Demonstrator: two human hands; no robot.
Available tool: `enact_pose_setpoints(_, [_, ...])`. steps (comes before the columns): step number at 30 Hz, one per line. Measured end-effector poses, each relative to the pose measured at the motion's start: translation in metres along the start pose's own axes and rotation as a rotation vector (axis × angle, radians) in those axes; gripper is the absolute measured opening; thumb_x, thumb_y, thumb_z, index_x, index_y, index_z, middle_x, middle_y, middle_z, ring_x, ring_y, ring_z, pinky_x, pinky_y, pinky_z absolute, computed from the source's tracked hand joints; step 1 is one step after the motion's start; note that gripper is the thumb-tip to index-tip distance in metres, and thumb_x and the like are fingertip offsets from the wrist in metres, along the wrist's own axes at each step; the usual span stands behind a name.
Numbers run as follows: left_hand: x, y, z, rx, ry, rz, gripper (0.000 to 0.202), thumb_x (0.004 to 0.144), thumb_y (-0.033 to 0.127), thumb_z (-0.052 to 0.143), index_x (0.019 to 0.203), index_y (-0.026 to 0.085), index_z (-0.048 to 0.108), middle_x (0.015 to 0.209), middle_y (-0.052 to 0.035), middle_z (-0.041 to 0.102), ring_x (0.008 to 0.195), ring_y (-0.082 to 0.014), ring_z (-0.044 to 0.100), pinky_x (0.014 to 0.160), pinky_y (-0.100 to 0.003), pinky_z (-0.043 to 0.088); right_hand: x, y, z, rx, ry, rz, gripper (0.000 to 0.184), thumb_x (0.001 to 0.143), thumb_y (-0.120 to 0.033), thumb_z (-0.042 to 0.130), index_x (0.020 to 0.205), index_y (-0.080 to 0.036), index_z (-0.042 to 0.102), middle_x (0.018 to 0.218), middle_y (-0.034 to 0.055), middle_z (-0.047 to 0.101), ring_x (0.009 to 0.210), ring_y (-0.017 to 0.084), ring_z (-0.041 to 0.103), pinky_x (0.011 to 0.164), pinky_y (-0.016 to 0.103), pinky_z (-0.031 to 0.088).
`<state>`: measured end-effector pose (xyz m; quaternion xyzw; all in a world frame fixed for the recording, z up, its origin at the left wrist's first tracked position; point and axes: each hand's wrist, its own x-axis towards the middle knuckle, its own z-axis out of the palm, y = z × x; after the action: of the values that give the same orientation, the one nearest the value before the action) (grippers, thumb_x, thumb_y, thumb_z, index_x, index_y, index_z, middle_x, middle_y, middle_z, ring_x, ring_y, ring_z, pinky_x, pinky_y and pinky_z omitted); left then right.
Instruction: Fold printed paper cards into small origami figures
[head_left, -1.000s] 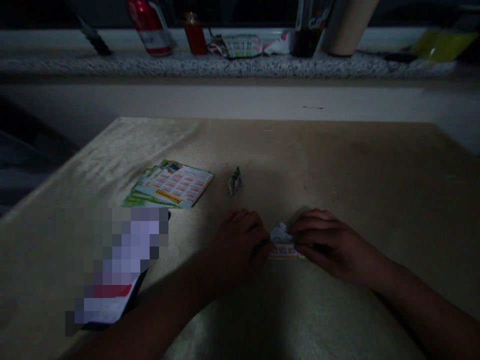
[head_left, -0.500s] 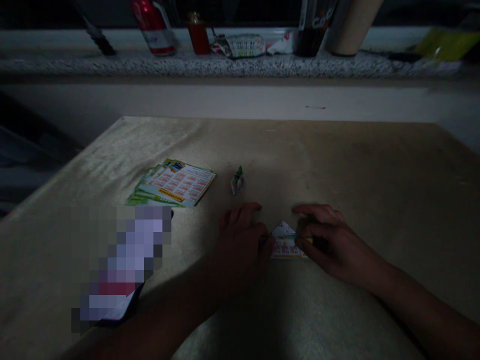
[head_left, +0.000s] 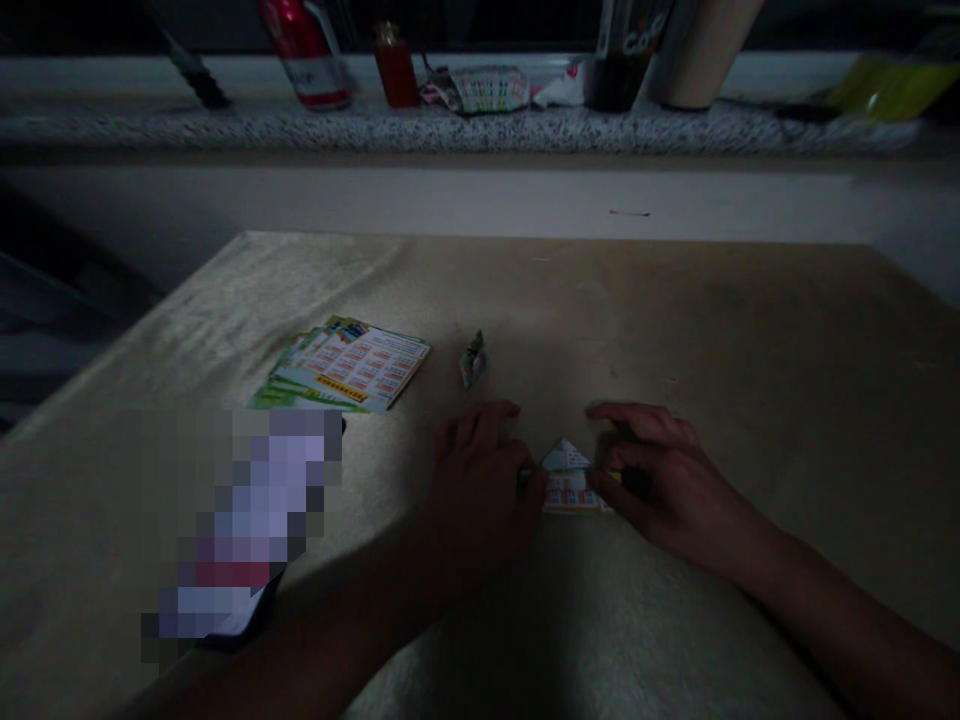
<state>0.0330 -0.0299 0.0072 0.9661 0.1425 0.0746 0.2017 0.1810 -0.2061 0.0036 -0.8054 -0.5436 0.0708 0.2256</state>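
Observation:
A small printed paper (head_left: pixel 568 478), partly folded to a point at the top, lies on the beige table (head_left: pixel 720 340) between my hands. My left hand (head_left: pixel 480 480) pinches its left edge with curled fingers. On the other side, my right hand (head_left: pixel 660 475) presses and pinches the right edge. A finished small folded paper piece (head_left: pixel 472 360) stands on the table just beyond my left hand. The light is dim.
A fanned stack of printed cards (head_left: pixel 345 368) lies to the left. A blurred-out phone-like object (head_left: pixel 240 530) rests near the table's left front. On the granite ledge (head_left: pixel 450 128) behind stand a red can (head_left: pixel 307 55), a small red bottle (head_left: pixel 394 65), wrappers and a cup.
The top of the paper between my hands has been folded up into a point. Both hands shifted only slightly, staying on the paper's edges.

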Motion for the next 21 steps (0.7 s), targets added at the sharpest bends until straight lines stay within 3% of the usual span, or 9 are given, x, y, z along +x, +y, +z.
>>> enact_pose_setpoints(14, [0.003, 0.002, 0.0, -0.011, -0.002, -0.032, 0.016, 0.086, 0.032, 0.064, 0.081, 0.02, 0.074, 0.135, -0.0108, 0.055, 0.128, -0.0339, 0.047, 0.104, -0.057, 0.035, 0.002, -0.004, 0.0, -0.046, 0.025, 0.044, 0.015, 0.086, -0.028, 0.065, 0.072, -0.024, 0.069, 0.134, 0.0074, 0.062, 0.123, 0.033, 0.055, 0.096, 0.053, 0.044])
enact_pose_setpoints(21, [0.004, 0.003, 0.002, 0.008, 0.018, -0.042, 0.017, 0.084, 0.034, 0.066, 0.077, 0.02, 0.074, 0.134, -0.011, 0.056, 0.127, -0.0342, 0.048, 0.104, -0.058, 0.034, 0.006, -0.013, 0.004, -0.078, 0.097, 0.088, 0.026, 0.085, -0.038, 0.069, 0.064, -0.023, 0.068, 0.129, 0.008, 0.066, 0.117, 0.033, 0.058, 0.093, 0.052, 0.044])
